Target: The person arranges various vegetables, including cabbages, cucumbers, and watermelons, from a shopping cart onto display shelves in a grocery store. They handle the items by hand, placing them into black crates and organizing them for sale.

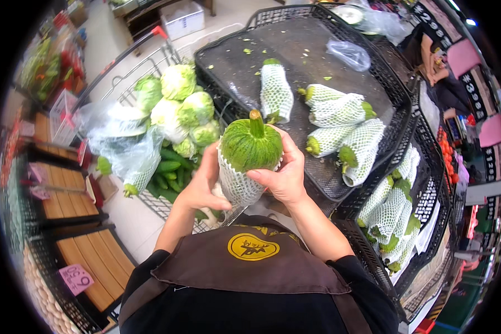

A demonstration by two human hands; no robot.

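Observation:
A green squash (250,146) stands upright before me, stem up, its lower part in a white foam net sleeve (240,183). My left hand (204,183) cups its left side, and my right hand (282,169) grips the right side with the thumb across the front. Beyond it, on a dark mat in a black plastic crate (242,54), lie several net-sleeved squashes (276,92), one apart from the rest. More sleeved squashes (390,213) fill another black crate at the lower right.
A wire shopping cart (125,89) at the left holds pale green lettuce heads (178,82), green cucumbers (167,167) and plastic bags (121,121). Wooden slatted stands (96,263) are at the lower left. A clear bag (348,54) lies on the crate mat. Another person's arms (430,62) show at the upper right.

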